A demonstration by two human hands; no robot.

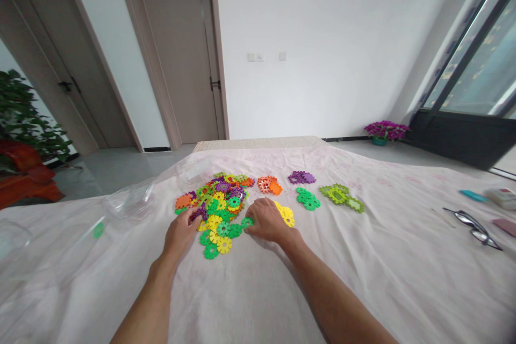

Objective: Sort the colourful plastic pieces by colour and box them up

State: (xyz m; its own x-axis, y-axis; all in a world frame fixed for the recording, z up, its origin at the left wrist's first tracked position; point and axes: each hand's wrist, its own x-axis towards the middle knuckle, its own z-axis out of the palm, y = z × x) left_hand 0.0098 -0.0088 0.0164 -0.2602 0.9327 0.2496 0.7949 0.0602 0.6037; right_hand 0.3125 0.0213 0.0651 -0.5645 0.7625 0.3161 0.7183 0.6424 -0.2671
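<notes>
A mixed pile of plastic interlocking discs [220,201] in yellow, green, purple, orange and lime lies on the cloth before me. At its left edge, my left hand [182,226] pinches a purple disc [200,212]. My right hand [266,219] is on the pile's right side, its fingers closed on a green disc [247,222]. Single-colour groups lie to the right: orange pieces [269,185], yellow discs [287,215] partly behind my right hand, green discs [308,199], purple pieces [301,177] and lime pieces [341,195].
A pale cloth [250,295] covers the table. Clear plastic containers [131,199] stand at the left, one beside a green piece [98,230]. Glasses [472,227], a blue item [473,195] and a white box-like object [501,197] lie at the right.
</notes>
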